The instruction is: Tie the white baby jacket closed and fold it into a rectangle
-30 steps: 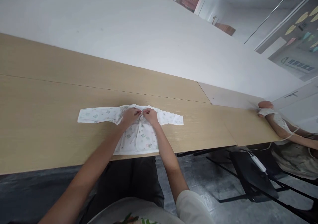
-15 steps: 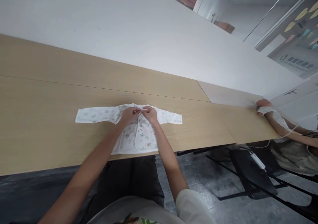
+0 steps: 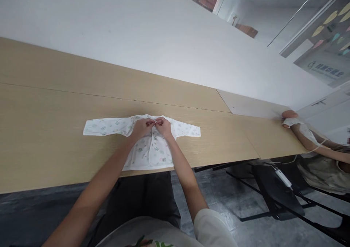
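A small white baby shirt (image 3: 157, 152) with a printed pattern lies spread on the wooden table, both sleeves stretched out sideways. Near the neckline, my left hand (image 3: 142, 127) pinches the shirt's front edge. Right beside it, my right hand (image 3: 163, 126) is closed on the same front opening, fingertips almost touching those of the left. The bit of cloth between the fingers is too small and covered to make out. Below the hands the front opening runs down to the hem, which lies by the table's near edge.
The long wooden table (image 3: 54, 130) runs along a white partition (image 3: 136, 39). At its far right end another person's arms (image 3: 308, 141) hold a doll-like figure (image 3: 290, 115) in white cloth. A black folding chair (image 3: 273, 188) bearing a white power strip (image 3: 283, 177) stands below.
My right hand has shifted slightly left, its fingers drawing together close to the left fingertips. The left hand and the shirt stay where they were.
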Demonstrator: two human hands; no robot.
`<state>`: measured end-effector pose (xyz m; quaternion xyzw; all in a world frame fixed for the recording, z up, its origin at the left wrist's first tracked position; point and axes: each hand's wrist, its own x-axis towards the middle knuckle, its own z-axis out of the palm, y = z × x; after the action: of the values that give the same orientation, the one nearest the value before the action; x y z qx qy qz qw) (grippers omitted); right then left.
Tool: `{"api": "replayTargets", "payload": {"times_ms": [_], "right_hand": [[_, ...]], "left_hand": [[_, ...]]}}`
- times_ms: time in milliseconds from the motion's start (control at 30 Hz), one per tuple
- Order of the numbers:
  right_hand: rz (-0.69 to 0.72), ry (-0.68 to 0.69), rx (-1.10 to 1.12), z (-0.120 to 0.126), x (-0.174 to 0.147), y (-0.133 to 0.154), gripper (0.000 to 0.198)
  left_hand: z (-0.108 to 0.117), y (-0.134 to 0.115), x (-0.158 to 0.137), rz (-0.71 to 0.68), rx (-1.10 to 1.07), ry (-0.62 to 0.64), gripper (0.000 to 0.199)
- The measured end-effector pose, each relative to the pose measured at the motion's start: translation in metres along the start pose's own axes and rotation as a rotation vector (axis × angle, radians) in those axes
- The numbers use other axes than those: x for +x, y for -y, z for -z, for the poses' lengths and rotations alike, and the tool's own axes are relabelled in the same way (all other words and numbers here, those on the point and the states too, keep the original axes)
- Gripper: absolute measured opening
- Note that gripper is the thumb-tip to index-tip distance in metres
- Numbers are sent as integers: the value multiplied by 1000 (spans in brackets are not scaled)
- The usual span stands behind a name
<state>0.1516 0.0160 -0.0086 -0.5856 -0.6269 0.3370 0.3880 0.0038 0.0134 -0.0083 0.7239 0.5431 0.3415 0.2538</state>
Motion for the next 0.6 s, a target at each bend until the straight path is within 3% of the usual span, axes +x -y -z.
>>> {"api": "replayTargets", "payload": {"times_ms": [367, 600], "right_hand": [[-27, 3, -8, 1, -1, 9, 6], [-76, -49, 27, 1, 1, 7, 8]], "left_hand": [[-10, 10, 4, -3, 119, -38, 25], [-10, 12, 4, -13, 120, -50, 24]]}}
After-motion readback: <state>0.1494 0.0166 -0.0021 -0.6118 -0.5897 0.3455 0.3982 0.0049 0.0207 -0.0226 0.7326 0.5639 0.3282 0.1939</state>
